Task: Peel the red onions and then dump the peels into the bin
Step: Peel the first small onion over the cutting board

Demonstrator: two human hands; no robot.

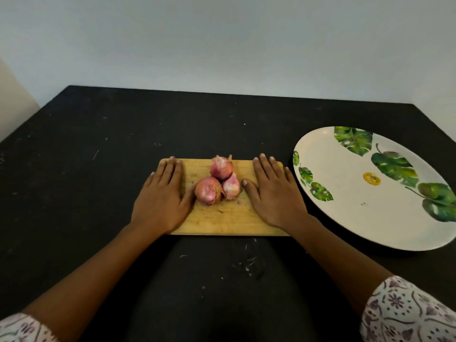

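Three red onions in their papery skins sit clustered on a wooden cutting board [222, 218]: one at the back [221, 167], one at the front left [208, 191], and a smaller one at the front right [232, 186]. My left hand [161, 196] lies flat, palm down, on the board's left end, its thumb close to the front left onion. Flat on the board's right end rests my right hand [272, 193], fingers straight, thumb just right of the small onion. Neither hand holds anything. No bin is in view.
A large white plate [345, 193] with green leaf prints lies to the right of the board on the black table [98, 169]. Small pale scraps dot the table in front of the board. A pale wall rises behind the table's far edge.
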